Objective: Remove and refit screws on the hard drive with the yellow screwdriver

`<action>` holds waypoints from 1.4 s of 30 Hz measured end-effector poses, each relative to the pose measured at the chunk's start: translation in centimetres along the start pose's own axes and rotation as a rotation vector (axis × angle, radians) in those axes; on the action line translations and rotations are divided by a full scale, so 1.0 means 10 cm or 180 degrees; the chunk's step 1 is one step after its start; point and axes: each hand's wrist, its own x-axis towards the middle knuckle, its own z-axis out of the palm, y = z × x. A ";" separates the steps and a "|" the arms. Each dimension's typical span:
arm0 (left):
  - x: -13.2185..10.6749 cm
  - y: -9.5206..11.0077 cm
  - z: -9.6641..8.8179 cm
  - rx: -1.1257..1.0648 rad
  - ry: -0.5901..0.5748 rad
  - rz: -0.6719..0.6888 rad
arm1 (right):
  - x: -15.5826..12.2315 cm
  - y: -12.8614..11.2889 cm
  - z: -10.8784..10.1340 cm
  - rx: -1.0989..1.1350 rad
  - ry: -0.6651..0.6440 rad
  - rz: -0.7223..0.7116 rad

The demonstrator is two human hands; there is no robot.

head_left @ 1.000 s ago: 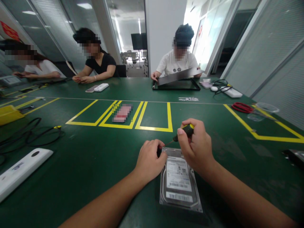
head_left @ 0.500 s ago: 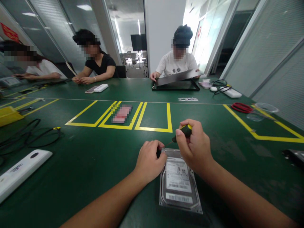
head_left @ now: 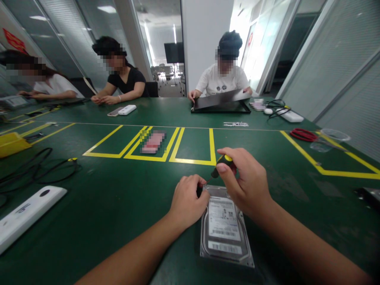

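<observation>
A silver hard drive (head_left: pixel 225 225) with a white label lies on the green table in front of me. My left hand (head_left: pixel 189 202) is curled at its far left corner, the thumb on the drive and the fingertips by the far edge; what is under the fingers is partly hidden. My right hand (head_left: pixel 247 178) is closed around a dark screwdriver (head_left: pixel 219 168) with a yellow-marked handle. The screwdriver slants down to the left, its thin shaft reaching the corner beside my left fingertips. Exactly where the tip rests is hard to see.
Yellow tape (head_left: pixel 192 161) marks areas beyond the drive, with a blurred pink phone-shaped item (head_left: pixel 153 142) in one. A white power bank (head_left: pixel 29 215) and black cable (head_left: pixel 59 174) lie left. Red cable (head_left: pixel 303 134) and a clear cup (head_left: pixel 322 144) sit right. Across, a person (head_left: pixel 221 81) holds a dark panel (head_left: pixel 219 99).
The screwdriver handle and my right hand have turned and tipped slightly to the left. My left hand and the hard drive stay nearly in place; the view has shifted slightly.
</observation>
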 end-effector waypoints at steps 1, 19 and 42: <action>0.00 0.00 0.00 0.0007 0.0009 -0.0007 | 0.02 -0.01 -0.01 0.0002 0.0001 -0.0005; -0.01 0.02 0.02 0.0002 0.0042 -0.0126 | 0.46 -0.26 -0.17 -0.0268 -0.0648 0.0509; 0.01 -0.03 -0.02 0.0026 -0.0051 0.0067 | 0.33 -0.26 0.00 0.0011 -0.0127 -0.0140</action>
